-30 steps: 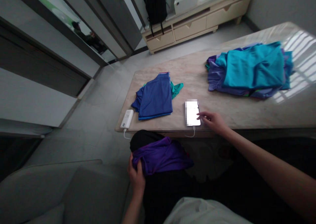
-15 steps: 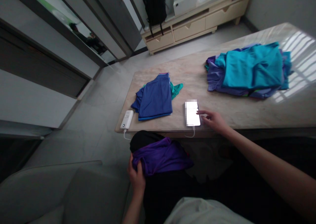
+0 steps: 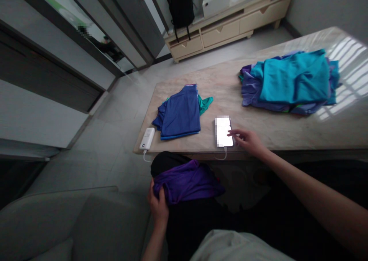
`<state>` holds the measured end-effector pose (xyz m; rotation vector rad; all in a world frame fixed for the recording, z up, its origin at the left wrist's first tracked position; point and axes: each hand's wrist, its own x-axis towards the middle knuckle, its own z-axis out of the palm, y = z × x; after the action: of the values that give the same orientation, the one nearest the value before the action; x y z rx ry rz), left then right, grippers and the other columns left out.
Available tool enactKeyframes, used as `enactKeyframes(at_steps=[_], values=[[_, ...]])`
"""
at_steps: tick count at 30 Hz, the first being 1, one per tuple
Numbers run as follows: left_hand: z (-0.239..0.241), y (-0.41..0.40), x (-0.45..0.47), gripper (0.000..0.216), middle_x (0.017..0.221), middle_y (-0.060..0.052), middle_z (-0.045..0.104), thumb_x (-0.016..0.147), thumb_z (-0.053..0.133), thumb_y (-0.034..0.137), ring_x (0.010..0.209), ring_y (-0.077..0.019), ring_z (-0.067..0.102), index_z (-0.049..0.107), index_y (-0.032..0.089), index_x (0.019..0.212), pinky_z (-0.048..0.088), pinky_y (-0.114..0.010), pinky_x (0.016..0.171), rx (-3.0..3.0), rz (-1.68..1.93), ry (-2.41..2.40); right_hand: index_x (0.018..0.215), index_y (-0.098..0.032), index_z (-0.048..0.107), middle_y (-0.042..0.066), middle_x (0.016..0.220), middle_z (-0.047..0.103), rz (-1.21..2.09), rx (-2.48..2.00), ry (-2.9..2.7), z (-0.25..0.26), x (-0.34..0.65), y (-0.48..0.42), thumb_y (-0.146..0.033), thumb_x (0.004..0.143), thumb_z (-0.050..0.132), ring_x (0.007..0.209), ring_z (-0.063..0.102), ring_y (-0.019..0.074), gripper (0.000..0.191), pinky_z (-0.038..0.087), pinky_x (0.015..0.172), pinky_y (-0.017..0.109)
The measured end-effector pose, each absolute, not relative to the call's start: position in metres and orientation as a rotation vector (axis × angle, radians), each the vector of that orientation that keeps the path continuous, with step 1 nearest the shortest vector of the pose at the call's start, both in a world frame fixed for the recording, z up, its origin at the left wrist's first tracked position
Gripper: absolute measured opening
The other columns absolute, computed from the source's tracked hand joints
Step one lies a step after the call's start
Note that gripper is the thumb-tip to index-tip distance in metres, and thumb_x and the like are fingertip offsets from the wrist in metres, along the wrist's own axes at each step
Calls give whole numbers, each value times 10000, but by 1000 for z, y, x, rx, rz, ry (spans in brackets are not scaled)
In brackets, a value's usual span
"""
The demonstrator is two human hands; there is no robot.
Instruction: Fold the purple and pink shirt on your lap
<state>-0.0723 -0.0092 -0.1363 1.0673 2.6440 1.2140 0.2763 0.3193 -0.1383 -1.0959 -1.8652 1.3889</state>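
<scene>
— What's going on at the table (image 3: 287, 134)?

— The right hand (image 3: 249, 141) is out over the lit phone (image 3: 224, 131) near the front edge, forefinger extended onto the screen, other fingers loose — grasping nothing. The left hand (image 3: 158, 207) is down at the lap, closed on a corner of the purple garment (image 3: 188, 181) bunched over the knee.

— So which step is this?

— Working the phone, I'd say, with the garment parked in the lap. The next move calls for a light, accurate tap.

— Anything in the way?

— Not much. A folded blue garment (image 3: 179, 114) lies to the left of the phone, a white power bank (image 3: 147, 138) just beside it, its cable hanging off the edge. The teal and purple pile (image 3: 290, 82) sits well apart, farther back.
</scene>
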Motion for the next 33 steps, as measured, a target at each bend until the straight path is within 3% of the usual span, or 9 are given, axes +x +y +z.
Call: enactKeyframes(at_steps=[8,14,21,24,27,30,33], values=[[-139,-10,-73,614,1489,-177,573,978,518,533,1417,-307,514,556,160,1465,334,-470,1239,1067,1224,2644,1243,-165,729,95,1016,776,1414,-1111,-1932,-143,277,320,-401,963,540,647,625,150,413,479,598,275],[-137,-10,-72,599,1505,-172,562,981,528,521,1426,-299,503,558,166,1463,327,-461,1244,1062,1241,2632,1366,-190,681,111,1316,694,1313,-1173,-1909,-138,279,322,-341,925,560,716,626,143,482,504,701,301],[-137,-9,-72,621,1503,-189,559,980,516,535,1429,-316,500,551,148,1464,320,-490,1246,1048,1215,2636,1212,-169,757,96,1001,770,1369,-1155,-1896,-140,279,323,-383,917,590,608,577,138,401,430,556,263],[-137,-9,-72,612,1486,-183,576,973,526,531,1418,-312,512,564,151,1450,328,-478,1243,1056,1233,2640,1222,-164,748,100,1004,765,1385,-1125,-1868,-135,276,322,-395,929,582,619,592,138,408,455,571,268],[-138,-9,-73,606,1453,-185,602,966,536,529,1398,-316,532,583,142,1429,345,-476,1234,1050,1252,2641,1232,-174,721,105,1096,752,1462,-952,-1732,-98,273,303,-411,973,571,664,637,135,382,523,617,277],[-139,-9,-74,598,1450,-178,606,969,535,520,1389,-319,539,583,149,1436,353,-486,1228,1038,1249,2634,1226,-261,722,47,933,745,1444,-624,-1585,-27,281,256,-292,1002,596,670,650,129,259,532,605,260],[-139,-9,-73,601,1468,-178,592,976,527,510,1398,-318,531,573,147,1452,352,-485,1230,1062,1243,2624,1251,-363,723,35,761,691,1392,-285,-1615,38,305,199,-238,1004,549,640,649,169,327,556,592,325]])
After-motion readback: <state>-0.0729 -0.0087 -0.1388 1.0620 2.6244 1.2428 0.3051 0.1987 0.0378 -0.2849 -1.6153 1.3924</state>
